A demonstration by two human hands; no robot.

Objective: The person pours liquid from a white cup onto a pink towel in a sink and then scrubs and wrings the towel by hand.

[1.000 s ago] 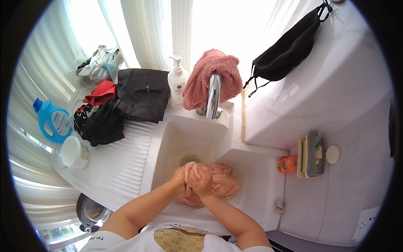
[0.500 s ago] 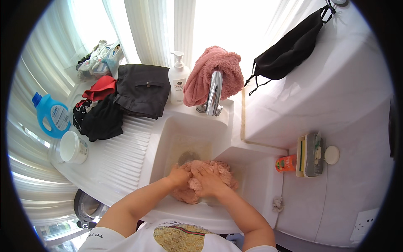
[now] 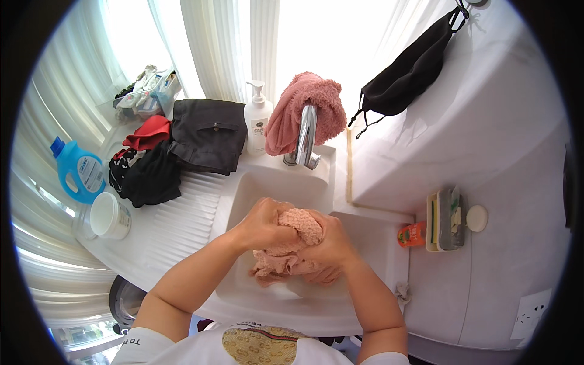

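Note:
A wet pink towel [image 3: 298, 228] is bunched up between my hands over the white sink basin [image 3: 243, 188]. My left hand [image 3: 267, 224] wraps its left side, and my right hand [image 3: 331, 240] grips the right side. Loose folds of the towel hang below my hands, toward the near side of the basin. Behind it rises the chrome tap [image 3: 307, 134], with a darker pink towel [image 3: 304, 112] draped over its top. The drain is hidden behind my hands and the towel.
Left of the basin is a ribbed washboard [image 3: 188, 213] with black clothes [image 3: 149, 176], folded dark trousers [image 3: 210, 134], a white tub [image 3: 109, 216] and a blue detergent bottle [image 3: 82, 170]. A white pump bottle [image 3: 258, 125] stands by the tap. A sponge holder [image 3: 446, 219] sits at right.
Both hands have lifted the pink towel from the basin floor and closed around it. Before, they pressed down on it with flatter fingers. The view has shifted slightly.

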